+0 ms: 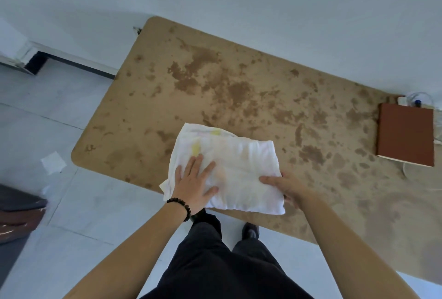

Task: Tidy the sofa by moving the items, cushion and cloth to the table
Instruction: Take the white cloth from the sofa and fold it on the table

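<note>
At the near edge of the stained tan table (pixel 239 83), our left hand (pixel 195 186) lies flat, fingers straight, pressing on the folded white cloth (pixel 239 169), faintly yellow-marked. Our right hand (pixel 289 188) pinches the cloth's right edge, thumb on top. The cloth rests on the table, so we judge that step nearly done. At the table's far right lies a brown hardcover book (pixel 405 133). No cushion is on the table, so that likely remains.

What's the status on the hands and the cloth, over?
Left hand flat on the cloth. Right hand grips its right edge. Cloth folded, at near edge of the table. Brown book far right, not in the way.
</note>
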`<state>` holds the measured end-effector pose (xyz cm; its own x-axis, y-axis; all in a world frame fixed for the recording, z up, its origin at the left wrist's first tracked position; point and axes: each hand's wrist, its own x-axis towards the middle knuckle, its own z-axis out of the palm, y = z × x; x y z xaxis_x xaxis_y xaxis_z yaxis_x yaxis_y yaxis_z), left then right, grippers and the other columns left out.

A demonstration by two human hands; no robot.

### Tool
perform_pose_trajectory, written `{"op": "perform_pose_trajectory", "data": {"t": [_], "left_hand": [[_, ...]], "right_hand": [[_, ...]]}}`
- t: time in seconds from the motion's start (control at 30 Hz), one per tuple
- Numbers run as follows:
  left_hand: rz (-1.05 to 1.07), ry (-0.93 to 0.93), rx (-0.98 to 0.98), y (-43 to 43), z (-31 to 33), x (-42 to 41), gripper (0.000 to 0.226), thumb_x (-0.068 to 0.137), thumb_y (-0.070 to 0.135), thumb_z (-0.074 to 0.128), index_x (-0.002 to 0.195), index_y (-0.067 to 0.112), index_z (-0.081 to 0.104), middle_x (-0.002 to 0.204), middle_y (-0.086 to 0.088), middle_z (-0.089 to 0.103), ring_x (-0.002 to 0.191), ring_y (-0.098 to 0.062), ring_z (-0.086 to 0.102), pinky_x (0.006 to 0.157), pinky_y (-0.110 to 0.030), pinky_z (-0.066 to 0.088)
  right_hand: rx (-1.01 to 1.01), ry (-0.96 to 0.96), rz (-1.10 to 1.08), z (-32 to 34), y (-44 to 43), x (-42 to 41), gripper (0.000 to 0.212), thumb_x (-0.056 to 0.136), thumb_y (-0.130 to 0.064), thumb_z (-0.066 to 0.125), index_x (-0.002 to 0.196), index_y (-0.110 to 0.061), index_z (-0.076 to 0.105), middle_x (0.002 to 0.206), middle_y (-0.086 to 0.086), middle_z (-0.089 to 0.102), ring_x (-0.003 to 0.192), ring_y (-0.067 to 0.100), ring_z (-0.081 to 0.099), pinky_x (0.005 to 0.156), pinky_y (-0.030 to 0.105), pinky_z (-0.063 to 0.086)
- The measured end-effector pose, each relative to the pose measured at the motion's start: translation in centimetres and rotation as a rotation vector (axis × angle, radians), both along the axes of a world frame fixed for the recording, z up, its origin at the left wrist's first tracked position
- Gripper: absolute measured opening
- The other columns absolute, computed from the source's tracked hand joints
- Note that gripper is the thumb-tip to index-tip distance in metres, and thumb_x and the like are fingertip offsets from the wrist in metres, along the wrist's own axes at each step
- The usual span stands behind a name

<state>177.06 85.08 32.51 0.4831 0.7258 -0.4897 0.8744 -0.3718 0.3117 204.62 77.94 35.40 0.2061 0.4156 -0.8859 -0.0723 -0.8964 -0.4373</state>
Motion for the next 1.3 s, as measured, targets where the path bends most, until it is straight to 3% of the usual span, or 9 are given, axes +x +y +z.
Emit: {"op": "perform_pose_trajectory", "data": {"t": [0.13,0.23,0.3,0.37,0.43,0.53,0.73,0.97,1.3], "left_hand": [[0.832,-0.123,0.008,-4.6,1.3,2.2,0.101,0.076,0.059,0.068,0.153,0.025,0.010,0.162,-0.009,-0.001,0.149,-0.028,0.002,0.116,-0.053,0.011],[1.384,-0.217,-0.179,-7.2,2.0,3.5,0.119,0.064,0.055,0.082,0.152,0.022,0.008,0.159,-0.010,0.007,0.145,-0.031,0.015,0.114,-0.055,0.023],[1.613,-0.335,-0.344,-8.3,1.3,3.8,0.124,0.060,0.054,0.086,0.152,0.025,0.008,0.157,-0.010,0.016,0.141,-0.033,0.027,0.111,-0.054,0.033],[1.823,-0.618,-0.621,-8.7,0.3,4.0,0.126,0.050,0.053,0.091,0.149,0.027,0.019,0.150,-0.007,0.035,0.130,-0.031,0.045,0.105,-0.052,0.043],[1.829,-0.846,-0.899,-9.0,-0.1,4.2,0.115,0.039,0.052,0.094,0.138,0.020,0.044,0.134,-0.004,0.057,0.117,-0.028,0.057,0.097,-0.050,0.050],[1.787,-0.942,-0.905,-9.4,-0.7,4.5,0.086,0.053,0.036,0.094,0.128,0.016,0.055,0.123,-0.004,0.065,0.109,-0.027,0.063,0.092,-0.047,0.054],[1.785,-1.015,-0.878,-10.5,0.6,3.2,0.047,0.077,0.017,0.081,0.119,0.010,0.061,0.118,-0.008,0.068,0.103,-0.026,0.065,0.076,-0.038,0.056],[1.639,-1.125,-0.512,-11.1,8.4,-0.3,0.030,0.085,0.021,0.072,0.114,0.013,0.068,0.111,-0.007,0.073,0.103,-0.029,0.068,0.083,-0.045,0.057],[1.526,-1.554,-0.236,-13.6,18.5,-10.5,0.038,0.093,0.012,0.056,0.131,0.021,0.057,0.124,-0.007,0.068,0.111,-0.029,0.066,0.090,-0.049,0.055]], "right_hand": [[-0.120,0.045,0.115,-0.3,-1.9,-0.4,0.071,0.070,-0.045,0.087,0.129,-0.024,0.055,0.116,-0.003,0.069,0.103,0.019,0.068,0.085,0.038,0.059],[-0.335,0.077,0.556,0.4,-2.7,-0.2,0.082,0.056,-0.068,0.085,0.118,-0.020,0.062,0.101,-0.003,0.074,0.091,0.017,0.072,0.086,0.038,0.058],[-0.409,-0.103,0.833,1.8,-2.0,0.1,0.076,0.059,-0.084,0.071,0.091,-0.016,0.060,0.074,-0.003,0.064,0.061,0.011,0.061,0.063,0.026,0.050],[-0.292,-0.411,0.841,2.8,-0.6,0.3,0.080,0.067,-0.087,0.061,0.102,-0.014,0.056,0.087,0.000,0.063,0.072,0.013,0.062,0.064,0.023,0.046],[-0.059,-0.686,0.768,2.7,1.3,0.0,0.107,0.072,-0.084,0.058,0.147,-0.013,0.035,0.144,0.008,0.048,0.129,0.025,0.051,0.098,0.038,0.046],[0.222,-0.626,0.663,2.1,4.5,-1.3,0.110,0.078,-0.074,0.063,0.158,-0.020,0.010,0.161,0.006,0.020,0.148,0.028,0.022,0.115,0.046,0.027],[0.150,-0.309,0.742,-2.5,5.1,-3.5,0.136,0.041,-0.091,0.071,0.152,-0.026,0.025,0.151,-0.001,0.042,0.139,0.027,0.042,0.110,0.049,0.040],[0.248,0.167,0.456,4.9,3.0,-5.2,0.046,0.070,-0.033,0.090,0.106,-0.024,0.064,0.106,-0.004,0.073,0.096,0.017,0.071,0.078,0.034,0.057],[0.309,0.607,0.400,10.5,3.2,-16.6,0.054,0.079,-0.028,0.083,0.128,-0.015,0.064,0.120,0.007,0.073,0.110,0.029,0.070,0.096,0.048,0.055]]}}
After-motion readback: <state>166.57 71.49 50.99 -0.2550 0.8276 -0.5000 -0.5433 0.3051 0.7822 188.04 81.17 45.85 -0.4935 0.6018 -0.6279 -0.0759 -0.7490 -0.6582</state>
